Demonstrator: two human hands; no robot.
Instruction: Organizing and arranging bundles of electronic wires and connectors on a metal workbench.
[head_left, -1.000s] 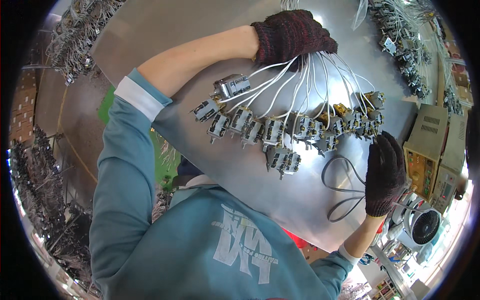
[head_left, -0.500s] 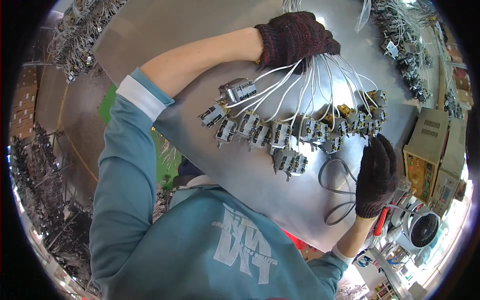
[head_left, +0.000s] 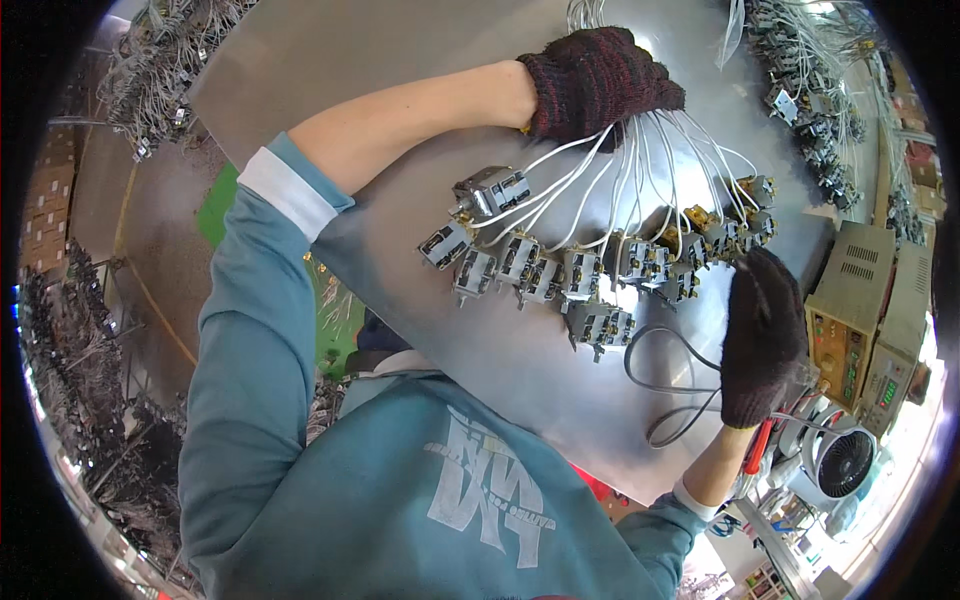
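Note:
My left hand, in a dark red and black knit glove, is closed round a bundle of white wires. Small grey metal blocks with brass-coloured parts, looking like switches or potentiometers, spread in a fan from the wire ends over the metal table. My right hand, in a dark glove, is at the fan's right end, its fingers together and bent toward the nearest blocks. A thin grey cable loops beneath that hand. The glove hides its fingertips and whatever they hold.
Two bench instruments with knobs and a display stand at the right edge. A small fan and a red-handled tool are below them. More wired parts are heaped at the far right, with others far left.
My left hand has shifted slightly right, and the wired blocks have moved right with it. My right hand has moved slightly up, its fingers more bent. Green digits now show on an instrument.

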